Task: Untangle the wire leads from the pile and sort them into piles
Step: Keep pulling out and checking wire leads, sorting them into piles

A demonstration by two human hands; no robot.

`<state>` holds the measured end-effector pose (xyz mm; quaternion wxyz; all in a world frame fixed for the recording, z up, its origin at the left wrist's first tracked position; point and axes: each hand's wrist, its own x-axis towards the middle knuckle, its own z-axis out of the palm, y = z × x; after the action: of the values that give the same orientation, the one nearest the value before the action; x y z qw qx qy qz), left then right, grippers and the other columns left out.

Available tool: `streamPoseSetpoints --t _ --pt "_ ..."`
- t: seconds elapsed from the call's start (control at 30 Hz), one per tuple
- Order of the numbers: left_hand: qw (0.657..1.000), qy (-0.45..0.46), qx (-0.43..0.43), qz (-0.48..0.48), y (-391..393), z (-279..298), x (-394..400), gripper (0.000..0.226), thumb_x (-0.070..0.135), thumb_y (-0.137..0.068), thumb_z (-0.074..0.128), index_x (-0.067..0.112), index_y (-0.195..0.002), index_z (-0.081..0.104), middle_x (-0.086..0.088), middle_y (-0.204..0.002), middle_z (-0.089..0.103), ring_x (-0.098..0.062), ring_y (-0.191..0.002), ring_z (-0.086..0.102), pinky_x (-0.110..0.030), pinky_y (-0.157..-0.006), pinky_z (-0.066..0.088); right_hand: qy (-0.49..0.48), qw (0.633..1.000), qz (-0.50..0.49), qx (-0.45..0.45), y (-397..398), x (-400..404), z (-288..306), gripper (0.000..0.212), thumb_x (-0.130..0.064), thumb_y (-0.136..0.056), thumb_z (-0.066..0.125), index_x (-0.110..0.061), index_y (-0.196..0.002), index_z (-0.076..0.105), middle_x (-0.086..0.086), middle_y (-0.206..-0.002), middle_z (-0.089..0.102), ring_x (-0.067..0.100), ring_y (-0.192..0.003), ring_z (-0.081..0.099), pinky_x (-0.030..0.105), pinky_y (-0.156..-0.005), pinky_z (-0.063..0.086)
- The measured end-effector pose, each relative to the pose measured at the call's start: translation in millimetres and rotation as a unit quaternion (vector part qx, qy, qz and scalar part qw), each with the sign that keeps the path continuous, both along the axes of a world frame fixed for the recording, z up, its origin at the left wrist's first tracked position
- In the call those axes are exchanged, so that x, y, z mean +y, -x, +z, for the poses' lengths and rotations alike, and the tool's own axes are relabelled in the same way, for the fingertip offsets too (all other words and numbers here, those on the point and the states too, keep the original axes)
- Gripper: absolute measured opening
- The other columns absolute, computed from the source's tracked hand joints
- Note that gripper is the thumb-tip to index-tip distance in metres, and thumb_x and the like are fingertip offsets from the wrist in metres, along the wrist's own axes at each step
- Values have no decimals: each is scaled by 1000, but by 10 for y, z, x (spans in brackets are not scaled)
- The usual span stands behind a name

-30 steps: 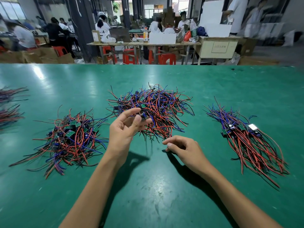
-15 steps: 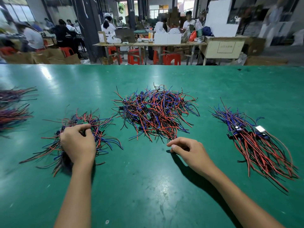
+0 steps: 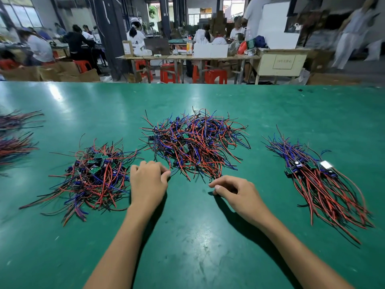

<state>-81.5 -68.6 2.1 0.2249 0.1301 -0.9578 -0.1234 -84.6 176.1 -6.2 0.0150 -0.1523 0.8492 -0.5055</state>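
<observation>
Far-left bundles [image 3: 16, 132]: two blurred bunches of red and dark leads at the table's left edge, well apart from the hands.
Left pile [image 3: 93, 174]: a loose heap of red, blue and black leads with small green boards showing on top; its strands fan toward the near-left.
Left hand [image 3: 148, 182]: between the left pile and the centre pile, back of the hand up, fingers curled, fingertips at the near edge of the centre pile. A blue strand runs up to them; whether it is pinched I cannot tell.
Centre pile [image 3: 195, 142]: the tangled source heap, densest of the three, leads crossing every way with dark components buried in it.
Right hand [image 3: 233, 190]: on the green table [image 3: 187, 236] just near of the centre pile, fingers loosely curled, thumb and forefinger close together, nothing visible between them.
Right pile [image 3: 325, 184]: sorted leads lying roughly parallel, boards lined up at the far end, tails toward the near-right.
Handling, as a judgement: each lead looks light, thin and limp, likely to snag on its neighbours. Taking it by the small board or component should give a firmer hold than the slick insulation. A slow pull along the strand, with the other hand steadying the heap, should free it without dragging others along.
</observation>
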Motion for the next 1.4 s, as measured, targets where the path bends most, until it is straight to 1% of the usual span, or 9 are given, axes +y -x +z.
streamPoseSetpoints --t 0.17,0.33,0.47,0.6,0.77,0.9,1.13,1.23,1.4 --pt "934 -295 106 -169 -168 353 77 10 29 -91 73 26 -82 77 18 -73 70 -9 -65 59 -27 -66 48 36 999 7 29 -21 3 8 20 -22 -95 67 -33 -112 69 -6 -83 76 16 -78 69 42 -84 55" --pt "845 -418 40 -332 -299 528 280 13 31 -83 77 18 -81 79 7 -72 71 -2 -64 55 -17 -61 43 90 986 8 140 -64 -65 -8 78 -33 -90 76 -44 -151 28 -7 -98 71 17 -61 64 29 -59 52" --pt "865 -387 10 -319 -238 420 301 7 20 -89 75 17 -83 78 4 -70 71 -3 -62 52 -17 -58 40 163 976 -2 141 -70 -115 -25 55 -35 -95 69 -48 -143 45 -6 -98 73 9 -54 56 26 -56 52" --pt "887 -376 117 -240 -194 472 136 8 21 -89 75 25 -83 77 15 -68 69 1 -61 52 -14 -56 38 198 975 4 103 -100 -123 -3 58 -23 -100 64 -43 -149 40 -1 -104 76 10 -60 62 21 -55 50" --pt "905 -231 349 76 -252 437 -502 19 36 -94 67 22 -102 77 -4 -92 73 -28 -85 62 -37 -79 47 164 985 -11 50 -76 -115 -19 56 -8 -97 64 -33 -144 45 -4 -104 75 31 -62 58 31 -58 52" --pt "922 -190 208 266 -293 224 -850 25 37 -88 70 24 -108 78 -19 -98 67 -40 -100 53 -45 -74 45 156 988 -12 15 -58 -110 -27 48 -4 -96 64 -29 -135 52 -3 -101 75 36 -65 59 20 -60 47" --pt "988 -52 132 54 8 76 -167 25 49 -87 70 26 -94 78 -3 -96 68 -28 -99 55 -40 -83 40 153 988 -25 -11 -65 -111 11 39 -3 -94 65 -25 -125 58 1 -94 75 19 -62 60 15 -57 47" --pt "998 -23 33 48 122 -101 77 31 54 -89 64 27 -98 76 0 -102 69 -24 -104 54 -39 -86 36 152 988 -24 -23 -81 -109 35 36 -2 -94 65 -21 -124 59 4 -94 75 12 -60 61 14 -56 47" --pt "996 -55 7 66 54 -48 75 21 37 -96 60 25 -96 78 -1 -97 73 -26 -98 60 -38 -86 38 144 989 -21 -30 -98 -121 67 33 -3 -93 66 -19 -122 60 10 -92 74 5 -60 65 16 -58 47"
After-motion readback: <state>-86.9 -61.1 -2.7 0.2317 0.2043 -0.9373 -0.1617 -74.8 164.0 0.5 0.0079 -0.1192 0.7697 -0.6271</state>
